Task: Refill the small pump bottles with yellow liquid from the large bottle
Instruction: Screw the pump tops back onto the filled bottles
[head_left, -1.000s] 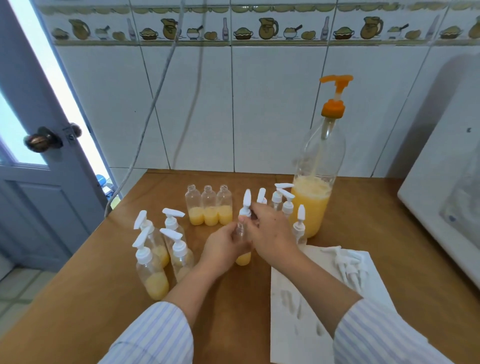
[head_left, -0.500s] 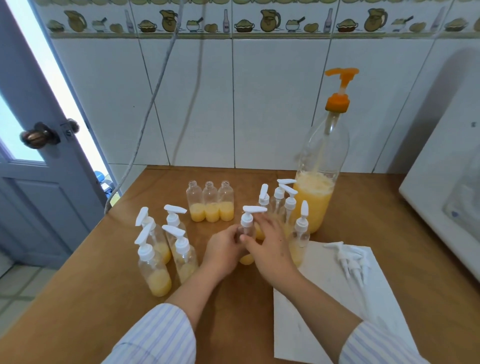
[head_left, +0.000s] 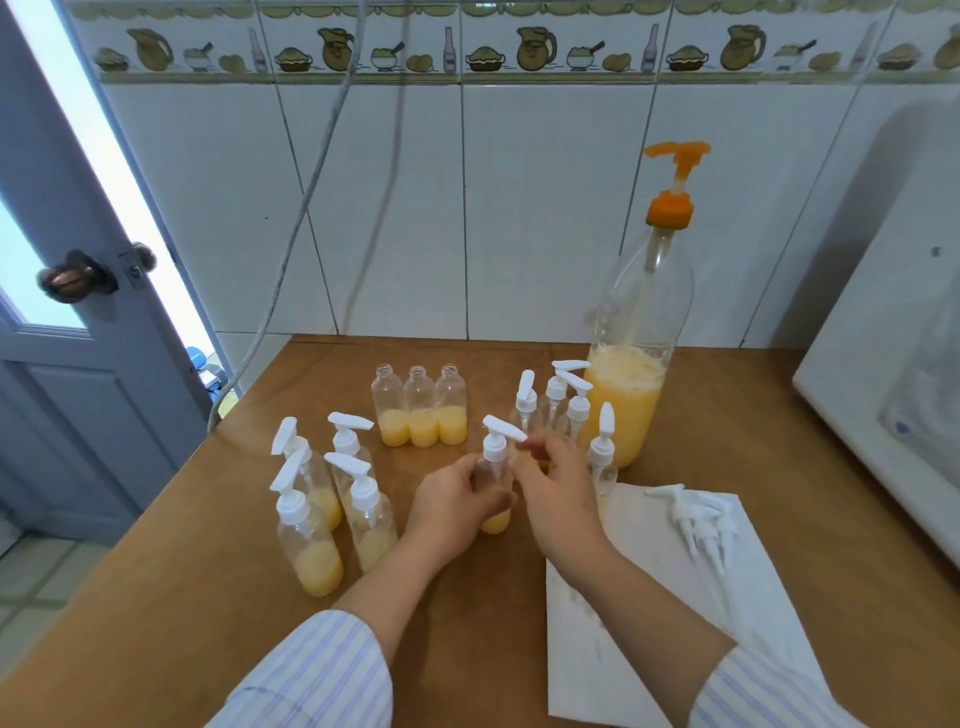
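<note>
Left hand (head_left: 457, 499): wrapping around the body of the small pump bottle (head_left: 494, 486) at the table's middle, holding it upright.
Right hand (head_left: 556, 491): reaching in from the right, fingertips pinching the white pump head (head_left: 501, 431) seated on that bottle; the nozzle is pointing right.
Table (head_left: 156, 597): brown wood, carrying everything below.
Large bottle (head_left: 636, 358): standing far right against the tiled wall, clear plastic with an orange pump, holding yellow liquid in its lower part.
White sheet (head_left: 649, 597): lying flat at near right, partly under the right forearm.
Capped group on the left (head_left: 322, 499): four small bottles with white pumps, standing close together, yellow liquid sitting in their bases.
Capped group by the large bottle (head_left: 569, 410): several pumped bottles clustering just left of it.
Open bottles (head_left: 420, 408): three without pumps, touching in a row at the far middle, each part filled.
Loose pumps (head_left: 698, 517): lying in a pile on the sheet's far right corner.
</note>
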